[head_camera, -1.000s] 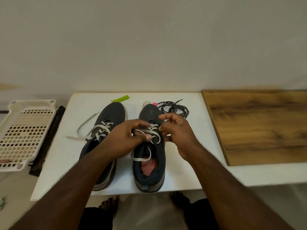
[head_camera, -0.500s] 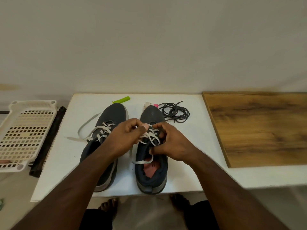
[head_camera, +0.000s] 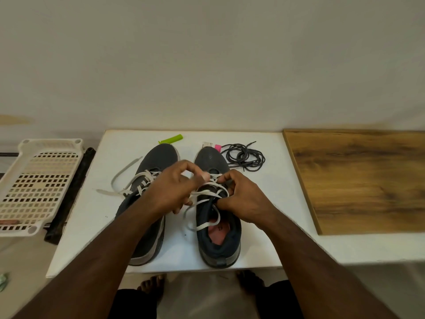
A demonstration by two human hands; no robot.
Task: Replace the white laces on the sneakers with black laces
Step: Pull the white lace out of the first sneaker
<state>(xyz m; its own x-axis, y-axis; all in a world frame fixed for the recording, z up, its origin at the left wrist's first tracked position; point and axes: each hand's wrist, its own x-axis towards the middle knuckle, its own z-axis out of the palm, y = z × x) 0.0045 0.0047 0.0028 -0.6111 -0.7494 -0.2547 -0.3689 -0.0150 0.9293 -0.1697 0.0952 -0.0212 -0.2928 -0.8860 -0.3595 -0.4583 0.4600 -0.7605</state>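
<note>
Grip: our left hand [head_camera: 171,188] pinches white lace [head_camera: 208,196] at thumb/forefinger; right hand [head_camera: 239,199] curls on same lace by the eyelets.
Shoe: right sneaker [head_camera: 216,217] on white surface [head_camera: 92,215], laces loose, still threaded.
Other shoe: left sneaker [head_camera: 149,180] w/ white lace ends trailing left.
Black laces [head_camera: 245,156]: coiled just beside right toe, untouched.
Technique: we'd work row by row from the top, steady tongue, pull slack evenly — no yanking.

Matt dark fabric sneakers [head_camera: 215,236] lie on a smooth white table [head_camera: 92,212] beside a grained wooden board [head_camera: 363,180].
</note>
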